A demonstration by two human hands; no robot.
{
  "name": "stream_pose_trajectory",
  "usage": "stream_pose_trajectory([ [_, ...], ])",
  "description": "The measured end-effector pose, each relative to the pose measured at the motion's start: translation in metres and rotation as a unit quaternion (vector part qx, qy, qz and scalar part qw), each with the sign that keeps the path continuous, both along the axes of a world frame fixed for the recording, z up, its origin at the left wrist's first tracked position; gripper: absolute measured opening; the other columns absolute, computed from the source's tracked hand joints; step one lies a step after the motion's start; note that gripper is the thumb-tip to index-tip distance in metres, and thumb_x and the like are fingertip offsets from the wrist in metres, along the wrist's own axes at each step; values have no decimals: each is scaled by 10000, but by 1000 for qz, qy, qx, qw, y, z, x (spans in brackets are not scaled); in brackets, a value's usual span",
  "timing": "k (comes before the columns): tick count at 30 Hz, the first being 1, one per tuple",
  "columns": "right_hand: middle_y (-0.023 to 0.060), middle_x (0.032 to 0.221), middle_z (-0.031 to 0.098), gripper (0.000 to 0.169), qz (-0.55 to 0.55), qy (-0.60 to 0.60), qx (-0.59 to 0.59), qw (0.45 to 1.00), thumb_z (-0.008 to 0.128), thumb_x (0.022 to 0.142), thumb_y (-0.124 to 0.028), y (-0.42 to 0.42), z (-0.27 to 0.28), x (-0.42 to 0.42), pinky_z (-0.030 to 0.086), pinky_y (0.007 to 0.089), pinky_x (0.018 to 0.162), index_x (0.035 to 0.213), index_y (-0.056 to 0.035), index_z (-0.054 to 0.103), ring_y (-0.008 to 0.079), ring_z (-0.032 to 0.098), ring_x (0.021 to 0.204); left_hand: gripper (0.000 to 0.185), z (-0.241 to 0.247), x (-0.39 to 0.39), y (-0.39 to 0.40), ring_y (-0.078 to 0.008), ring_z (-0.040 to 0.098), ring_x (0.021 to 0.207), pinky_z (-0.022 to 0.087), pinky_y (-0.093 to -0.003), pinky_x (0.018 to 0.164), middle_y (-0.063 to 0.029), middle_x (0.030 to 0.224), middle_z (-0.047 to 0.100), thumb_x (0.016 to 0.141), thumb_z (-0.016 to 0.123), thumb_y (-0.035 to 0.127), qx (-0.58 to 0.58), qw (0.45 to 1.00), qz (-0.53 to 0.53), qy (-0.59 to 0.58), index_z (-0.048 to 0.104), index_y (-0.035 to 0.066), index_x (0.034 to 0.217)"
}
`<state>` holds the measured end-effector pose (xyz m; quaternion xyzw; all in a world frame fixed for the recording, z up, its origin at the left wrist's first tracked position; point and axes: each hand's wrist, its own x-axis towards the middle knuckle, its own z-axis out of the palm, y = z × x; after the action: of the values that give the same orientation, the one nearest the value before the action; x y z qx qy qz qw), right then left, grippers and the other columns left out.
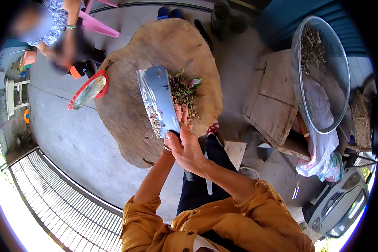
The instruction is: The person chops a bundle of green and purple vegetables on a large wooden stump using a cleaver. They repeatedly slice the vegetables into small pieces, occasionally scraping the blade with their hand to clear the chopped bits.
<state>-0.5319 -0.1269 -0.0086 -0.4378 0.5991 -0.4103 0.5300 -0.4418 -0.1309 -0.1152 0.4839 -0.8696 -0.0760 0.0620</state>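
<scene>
My right hand [189, 149] is closed on the black handle of a broad metal cleaver [159, 100]. The blade lies over a thick wooden chopping block [123, 91], flat face towards me, with plant bits stuck along its left side. My left hand [182, 115] is mostly hidden behind the blade; its fingertips show past the blade's right side, beside the chopped plants. Whether those fingers grip anything cannot be seen. A small heap of chopped green and reddish plants [184, 91] rests on the block, right of the blade.
A red-rimmed oval item [89, 89] is by the block's left edge. Another person [56, 28] sits at the upper left beside a pink plastic stool [97, 23]. To the right are a wooden bench [272, 94], a round metal-rimmed container [348, 78] holding dried stems, and a plastic bag [321, 151].
</scene>
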Motion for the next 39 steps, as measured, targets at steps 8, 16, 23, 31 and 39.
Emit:
stream_pose_trajectory([
  [8,-22,606,446,139,-61,-132,74,987,490,926,-203,-19,-3,-39,330,216,385,932,-68,461,52,405,466,224,21,22,-61,-196,618,888,289,-456,1012,-47,984,644,763,605,60,-128,958,110,233,634,101,981],
  [16,-32,587,383,154,-132,-198,202,950,487,929,-219,-25,-10,-66,264,208,347,869,-126,379,49,348,434,137,15,1,-117,-295,602,821,470,-363,780,-105,904,634,799,559,48,-2,877,295,379,639,41,910],
  [23,-34,586,378,164,-133,-211,224,942,484,929,-217,-22,-18,-70,269,209,348,853,-135,363,47,352,437,177,-2,3,-130,-282,570,932,431,-398,840,-98,984,622,817,529,67,14,954,209,214,642,41,951],
  [31,-34,599,379,186,-122,-270,267,917,496,927,-225,-24,-20,-71,271,213,333,828,-146,360,47,324,412,289,49,-1,-65,-308,489,1078,311,-467,981,-113,1109,548,798,561,117,-63,941,98,319,613,87,1081],
  [39,-4,592,381,154,-21,-295,280,913,465,858,-129,-17,-19,-69,292,219,325,1003,-139,415,60,326,394,394,57,18,-70,-343,243,1301,104,-522,1052,-138,1361,365,899,387,301,-32,949,117,292,567,130,1205],
])
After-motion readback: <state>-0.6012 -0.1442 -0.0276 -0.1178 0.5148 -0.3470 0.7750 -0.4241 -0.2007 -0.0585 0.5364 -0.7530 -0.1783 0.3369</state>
